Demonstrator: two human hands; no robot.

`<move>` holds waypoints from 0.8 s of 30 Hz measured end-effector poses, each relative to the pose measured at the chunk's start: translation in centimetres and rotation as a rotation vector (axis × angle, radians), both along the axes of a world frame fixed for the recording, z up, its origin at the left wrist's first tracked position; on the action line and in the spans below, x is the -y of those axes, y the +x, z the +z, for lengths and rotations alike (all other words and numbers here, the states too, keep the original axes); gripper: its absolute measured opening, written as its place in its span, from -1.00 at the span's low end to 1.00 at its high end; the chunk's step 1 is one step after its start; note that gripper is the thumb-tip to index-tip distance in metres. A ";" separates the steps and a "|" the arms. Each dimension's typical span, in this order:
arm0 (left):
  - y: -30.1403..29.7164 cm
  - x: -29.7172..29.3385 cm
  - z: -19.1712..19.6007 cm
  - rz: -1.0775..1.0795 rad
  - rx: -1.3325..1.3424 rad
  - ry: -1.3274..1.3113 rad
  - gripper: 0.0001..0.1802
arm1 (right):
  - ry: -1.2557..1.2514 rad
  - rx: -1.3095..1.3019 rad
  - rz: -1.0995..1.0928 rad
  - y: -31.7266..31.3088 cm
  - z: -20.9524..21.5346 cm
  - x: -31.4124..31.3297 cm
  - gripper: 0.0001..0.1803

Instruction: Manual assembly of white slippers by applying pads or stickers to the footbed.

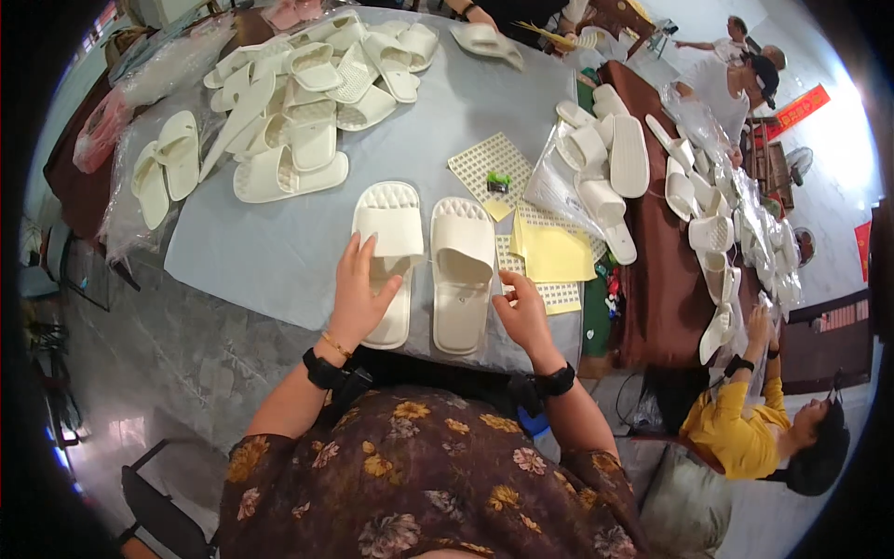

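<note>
Two cream slippers lie side by side at the near edge of the grey-covered table, toes pointing away from me. My left hand (356, 293) rests with spread fingers on the strap and side of the left slipper (388, 228). Just right of the right slipper (464, 233), my right hand (523, 312) hovers with bent fingers a little apart, and nothing shows in it. Beyond that hand lie a yellow paper sheet (554, 253) and sheets of small printed stickers (489, 163), with a small green object (498, 182) on top.
A heap of cream slippers (312, 121) covers the far left of the table (251, 252), with another pair (168, 163) on clear plastic beside it. More slippers (629, 154) lie on the right. A person in yellow (736, 433) works at the right; another person's hand (480, 16) shows at the far edge.
</note>
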State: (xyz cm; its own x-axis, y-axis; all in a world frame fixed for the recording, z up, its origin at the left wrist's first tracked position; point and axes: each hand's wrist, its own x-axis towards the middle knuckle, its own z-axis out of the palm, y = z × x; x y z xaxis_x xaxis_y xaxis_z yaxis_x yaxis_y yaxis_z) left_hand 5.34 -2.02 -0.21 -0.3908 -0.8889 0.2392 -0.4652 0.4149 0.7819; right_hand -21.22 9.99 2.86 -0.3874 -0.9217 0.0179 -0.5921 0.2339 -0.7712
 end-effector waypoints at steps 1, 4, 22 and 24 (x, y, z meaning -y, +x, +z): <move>-0.1 -0.6 -0.1 0.005 0.053 -0.061 -0.10 | 0.016 -0.040 0.012 -0.2 -0.5 0.0 -0.50; -0.8 -1.5 -0.2 -0.012 0.117 -0.112 -0.05 | 0.052 0.034 0.005 0.4 -1.8 1.0 -0.46; -7.5 -3.3 0.9 -0.465 0.274 -0.383 -0.51 | -0.179 0.112 0.022 -0.1 -1.7 5.0 -0.55; -8.1 -3.3 0.8 -0.375 0.280 -0.422 -0.54 | -0.211 0.067 0.005 -0.1 -2.1 5.7 -0.55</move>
State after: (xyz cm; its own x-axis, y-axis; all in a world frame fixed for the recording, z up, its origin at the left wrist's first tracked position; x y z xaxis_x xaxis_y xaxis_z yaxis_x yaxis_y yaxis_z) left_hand -2.80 1.25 0.61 -0.7563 -0.5304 0.3831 -0.3912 0.8359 0.3849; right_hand -21.35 4.31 0.77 -0.3893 -0.9023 0.1853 -0.5388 0.0599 -0.8403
